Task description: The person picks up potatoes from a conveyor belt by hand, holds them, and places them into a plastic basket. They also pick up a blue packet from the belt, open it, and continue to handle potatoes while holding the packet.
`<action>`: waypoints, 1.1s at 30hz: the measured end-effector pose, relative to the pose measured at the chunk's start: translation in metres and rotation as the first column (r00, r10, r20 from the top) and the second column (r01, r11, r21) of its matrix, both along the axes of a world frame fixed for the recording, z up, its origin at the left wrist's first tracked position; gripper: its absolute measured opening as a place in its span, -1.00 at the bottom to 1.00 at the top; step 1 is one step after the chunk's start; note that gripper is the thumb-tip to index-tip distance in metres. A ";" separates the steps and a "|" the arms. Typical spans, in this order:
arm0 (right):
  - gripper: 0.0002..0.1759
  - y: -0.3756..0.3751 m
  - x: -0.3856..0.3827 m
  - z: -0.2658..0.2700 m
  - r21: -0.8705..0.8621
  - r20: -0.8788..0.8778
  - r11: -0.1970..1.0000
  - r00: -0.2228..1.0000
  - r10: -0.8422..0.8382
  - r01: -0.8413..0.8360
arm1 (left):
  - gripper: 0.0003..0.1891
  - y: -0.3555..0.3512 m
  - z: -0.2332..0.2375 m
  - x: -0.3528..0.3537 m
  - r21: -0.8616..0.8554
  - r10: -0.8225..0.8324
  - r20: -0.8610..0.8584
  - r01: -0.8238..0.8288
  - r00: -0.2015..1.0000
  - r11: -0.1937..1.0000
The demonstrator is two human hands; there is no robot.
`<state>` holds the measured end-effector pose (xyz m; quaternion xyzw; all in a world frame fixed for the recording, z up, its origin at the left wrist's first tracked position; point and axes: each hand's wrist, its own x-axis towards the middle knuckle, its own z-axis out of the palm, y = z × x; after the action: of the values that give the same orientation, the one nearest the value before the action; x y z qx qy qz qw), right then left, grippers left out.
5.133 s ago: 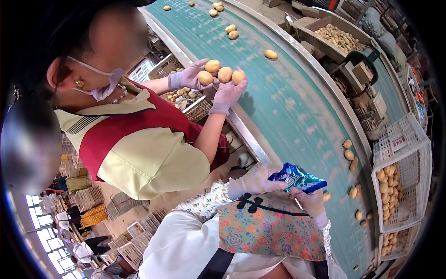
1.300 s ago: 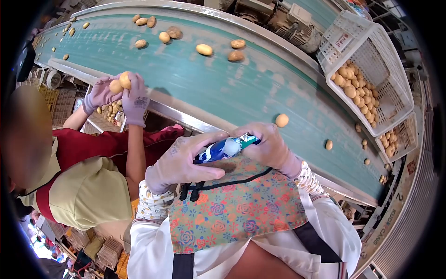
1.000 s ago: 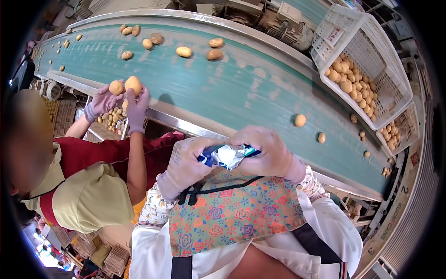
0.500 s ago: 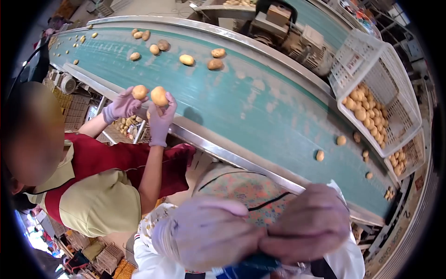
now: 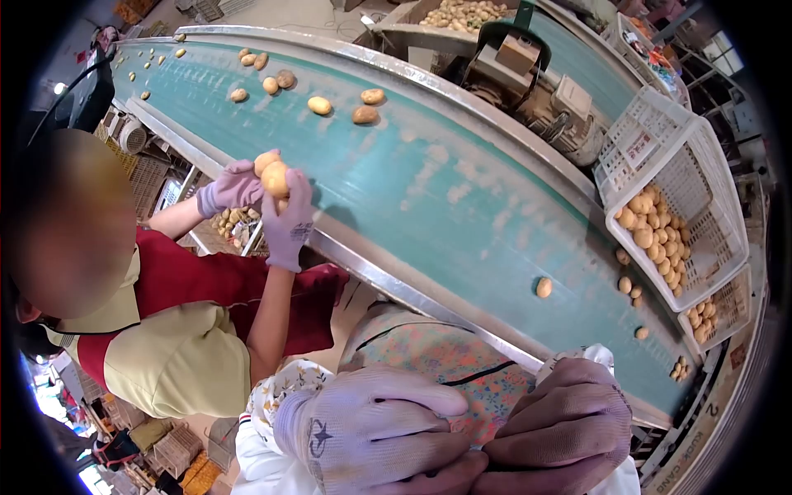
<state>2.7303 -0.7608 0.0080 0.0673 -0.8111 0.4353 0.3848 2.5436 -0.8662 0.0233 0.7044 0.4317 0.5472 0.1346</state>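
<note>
My left hand (image 5: pixel 375 433), in a pale lilac knit glove with a dark star mark, is held in front of my body, its fingers bent towards the right. Against it, my right hand (image 5: pixel 569 421) curls downward in a darker, dirt-stained glove. The fingertips meet low in the picture, and whatever they grip there is hidden. Behind both hands is a flowered apron (image 5: pixel 437 346). Beyond it runs a green conveyor belt (image 5: pixel 462 223), whose nearest potato (image 5: pixel 544 287) lies apart from my hands.
At left, a co-worker's gloved hands (image 5: pixel 285 223) hold potatoes (image 5: pixel 274 177) over the belt edge. More potatoes (image 5: pixel 319 106) lie farther up the belt. A tilted white crate (image 5: pixel 718 247) with potatoes stands at right. A metal rail (image 5: pixel 388 276) separates me from the belt.
My hands have drawn lower and sharpened from blur; the dark blue item beneath them no longer shows. The co-worker's potatoes have come together. The camera view has shifted slightly.
</note>
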 end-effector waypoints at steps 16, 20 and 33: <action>-0.78 0.039 -0.018 0.038 0.149 -0.136 0.989 0.991 0.009 0.011 | -0.69 0.039 -0.001 -0.005 0.302 -0.122 -0.113 0.151 0.986 0.941; -0.78 0.033 -0.031 0.025 0.085 -0.155 0.995 0.987 -0.044 0.058 | -0.69 0.022 0.009 -0.007 0.111 0.029 -0.072 -0.021 0.997 0.994; -0.72 0.037 -0.045 0.010 -0.027 -0.186 0.977 0.961 0.204 -0.213 | -0.92 0.009 -0.006 0.000 -0.004 0.114 0.068 -0.114 0.991 0.994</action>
<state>2.6849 -0.7240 0.0183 0.1829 -0.7506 0.4842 0.4108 2.5433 -0.8577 0.0177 0.6595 0.4663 0.5776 0.1180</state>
